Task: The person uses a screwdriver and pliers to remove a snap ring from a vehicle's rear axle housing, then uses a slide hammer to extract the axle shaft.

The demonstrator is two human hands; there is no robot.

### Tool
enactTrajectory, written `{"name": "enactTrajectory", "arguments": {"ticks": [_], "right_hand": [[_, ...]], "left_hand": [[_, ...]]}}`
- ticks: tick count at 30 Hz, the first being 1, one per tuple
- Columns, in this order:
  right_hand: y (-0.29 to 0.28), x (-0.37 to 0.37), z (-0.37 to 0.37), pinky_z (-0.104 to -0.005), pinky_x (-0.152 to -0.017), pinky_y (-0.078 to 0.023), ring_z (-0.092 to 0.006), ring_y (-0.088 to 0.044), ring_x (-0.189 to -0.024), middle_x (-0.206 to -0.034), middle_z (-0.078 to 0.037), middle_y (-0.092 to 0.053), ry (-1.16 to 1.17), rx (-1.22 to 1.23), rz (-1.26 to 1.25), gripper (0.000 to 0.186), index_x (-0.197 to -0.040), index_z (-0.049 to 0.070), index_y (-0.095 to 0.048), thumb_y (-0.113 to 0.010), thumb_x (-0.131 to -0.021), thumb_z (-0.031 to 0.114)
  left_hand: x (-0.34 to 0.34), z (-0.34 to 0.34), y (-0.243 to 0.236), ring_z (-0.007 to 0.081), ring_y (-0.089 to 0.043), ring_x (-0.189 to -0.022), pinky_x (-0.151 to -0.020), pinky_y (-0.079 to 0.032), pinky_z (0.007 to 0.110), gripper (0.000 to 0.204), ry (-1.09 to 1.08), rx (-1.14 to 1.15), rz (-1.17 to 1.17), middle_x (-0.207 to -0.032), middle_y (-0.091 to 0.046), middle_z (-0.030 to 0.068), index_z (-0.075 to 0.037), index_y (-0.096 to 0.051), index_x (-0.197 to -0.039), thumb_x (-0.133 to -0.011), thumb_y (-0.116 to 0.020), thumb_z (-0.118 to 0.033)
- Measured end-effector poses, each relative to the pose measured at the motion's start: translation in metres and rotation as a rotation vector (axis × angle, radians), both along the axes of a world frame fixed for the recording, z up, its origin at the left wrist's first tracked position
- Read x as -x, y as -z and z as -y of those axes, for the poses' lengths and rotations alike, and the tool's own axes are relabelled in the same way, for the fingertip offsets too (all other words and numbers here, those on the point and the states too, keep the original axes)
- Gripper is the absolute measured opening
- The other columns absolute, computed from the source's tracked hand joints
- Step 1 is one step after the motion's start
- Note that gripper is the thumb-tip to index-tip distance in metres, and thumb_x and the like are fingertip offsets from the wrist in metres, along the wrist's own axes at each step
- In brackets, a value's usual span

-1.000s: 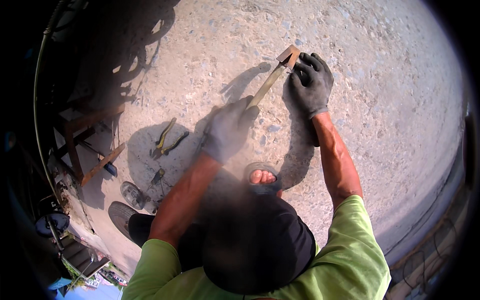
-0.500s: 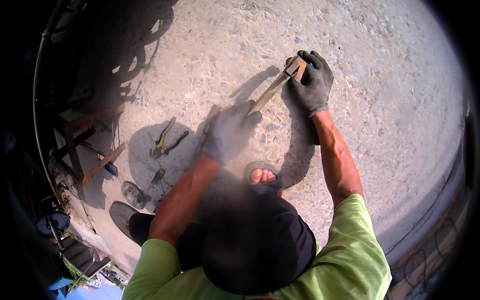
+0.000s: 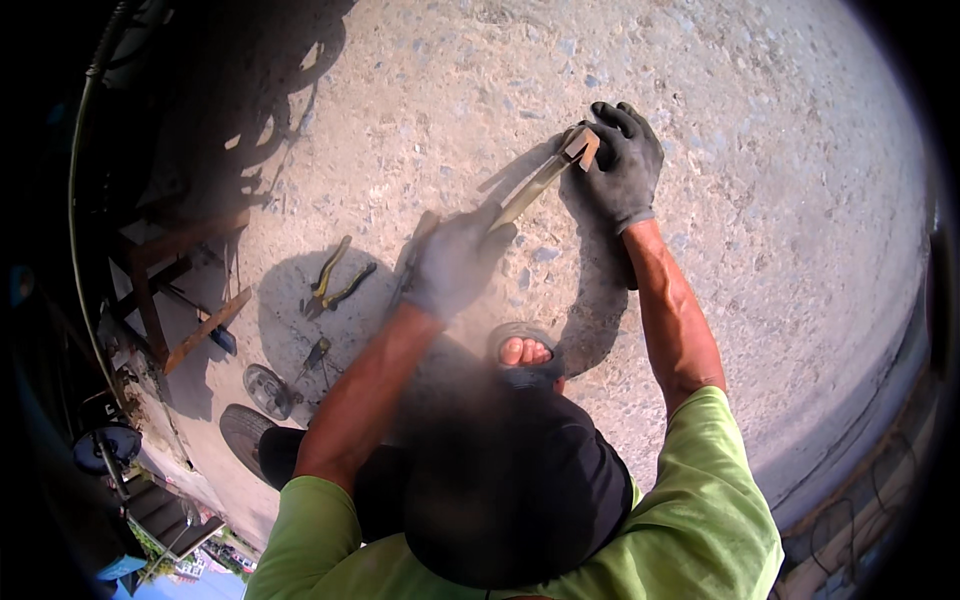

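The wooden-handled tool with a bent metal head is held over the concrete ground, in the far middle, its handle slanting from near left to far right. The left grip, gloved and hazy, is closed around the handle. The right grip, gloved too, has curled fingers at the head; whether it clamps the metal, I cannot tell. If the handle twisted or the left grip slackened, the head's edge could nip those fingers; if the tool dropped, it might land near the bare toes in the sandal. Pliers and a screwdriver lie farther left, well apart, so snagging seems unlikely. No brand, label or writing can be read on the tool, gloves, pliers or green shirt.
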State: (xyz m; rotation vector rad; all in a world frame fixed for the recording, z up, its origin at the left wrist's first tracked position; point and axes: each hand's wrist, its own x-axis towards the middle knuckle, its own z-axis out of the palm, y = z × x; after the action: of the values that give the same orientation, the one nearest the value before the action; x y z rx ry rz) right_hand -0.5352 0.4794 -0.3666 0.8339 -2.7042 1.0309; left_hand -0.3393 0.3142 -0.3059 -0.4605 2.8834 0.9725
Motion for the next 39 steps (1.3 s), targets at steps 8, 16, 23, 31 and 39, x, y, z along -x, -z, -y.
{"name": "enactTrajectory", "arguments": {"ticks": [8,16,23,31,39], "right_hand": [[0.0,-0.001,0.002,-0.0507,-0.114,-0.034,-0.0332,-0.05,-0.136,-0.131,-0.007,-0.065,0.019,0.0,-0.033,0.031,-0.107,0.016,-0.07,-0.068,-0.076,0.014],[-0.003,-0.003,0.005,-0.0505,-0.115,-0.033,-0.0337,-0.051,-0.135,-0.131,-0.007,-0.064,0.017,-0.001,-0.013,0.033,-0.109,0.014,-0.07,-0.068,-0.076,0.015],[0.008,0.002,-0.003,-0.0501,-0.115,-0.033,-0.0337,-0.05,-0.136,-0.131,-0.007,-0.064,-0.006,0.018,-0.01,0.031,-0.107,0.015,-0.071,-0.069,-0.076,0.016],[-0.004,-0.002,0.002,-0.0506,-0.115,-0.033,-0.0332,-0.05,-0.135,-0.13,-0.007,-0.065,0.02,0.022,-0.019,0.033,-0.11,0.015,-0.072,-0.068,-0.077,0.017],[-0.004,-0.002,0.003,-0.0504,-0.114,-0.035,-0.0339,-0.05,-0.136,-0.132,-0.006,-0.065,0.002,0.008,-0.007,0.033,-0.109,0.016,-0.072,-0.069,-0.076,0.016]], "left_hand": [[0.005,0.006,-0.011,0.0284,-0.067,-0.075,-0.087,-0.042,0.04,0.047,-0.029,-0.175,0.204,-0.074,-0.071,0.0079,-0.006,-0.067,-0.124,-0.105,-0.051,-0.047],[0.004,0.0,-0.016,0.0365,-0.068,-0.077,-0.073,-0.05,0.048,0.033,-0.044,-0.14,-0.036,-0.08,-0.069,0.0167,-0.005,-0.067,-0.111,-0.1,-0.061,-0.035],[0.01,0.004,-0.012,0.0408,-0.069,-0.084,-0.077,-0.051,0.051,0.036,-0.083,-0.194,0.159,-0.086,-0.07,0.0221,-0.004,-0.066,-0.113,-0.101,-0.059,-0.037],[0.013,0.003,-0.012,0.0351,-0.068,-0.081,-0.085,-0.047,0.043,0.038,-0.038,-0.143,0.118,-0.087,-0.072,0.0152,-0.008,-0.069,-0.118,-0.102,-0.058,-0.041],[0.009,0.006,-0.008,0.038,-0.07,-0.081,-0.073,-0.054,0.047,0.035,-0.025,-0.114,0.07,-0.088,-0.071,0.0203,-0.005,-0.068,-0.115,-0.1,-0.062,-0.037]]}}
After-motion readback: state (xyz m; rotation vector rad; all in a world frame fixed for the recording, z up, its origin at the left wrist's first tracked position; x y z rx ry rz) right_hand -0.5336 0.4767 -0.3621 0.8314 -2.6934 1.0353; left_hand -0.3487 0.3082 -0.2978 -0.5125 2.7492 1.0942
